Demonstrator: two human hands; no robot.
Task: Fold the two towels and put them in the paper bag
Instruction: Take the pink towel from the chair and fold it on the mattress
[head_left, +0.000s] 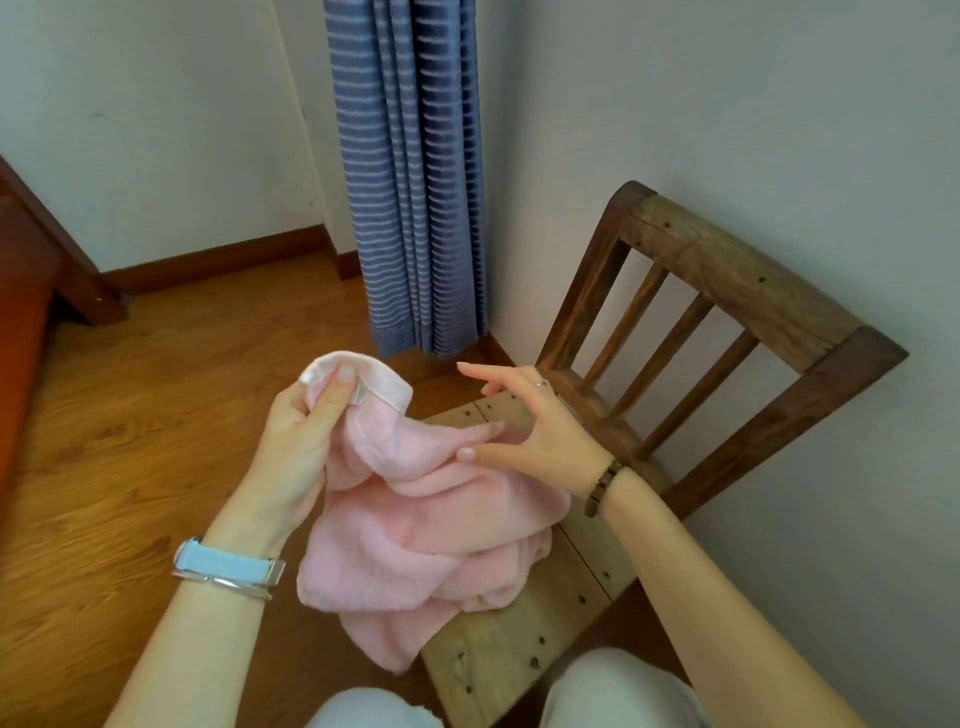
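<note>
A soft pink towel, rumpled and unfolded, hangs bunched with one hemmed corner raised high at the left and its lower folds drooping over the wooden chair seat.

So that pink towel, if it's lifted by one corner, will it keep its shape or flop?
Likely floppy: the pink towel sags in loose folds below the left hand gripping its hem. Probably light, as one pinch holds the corner up. Its fuzzy pile should drag, not slide, on the chair seat.
</note>
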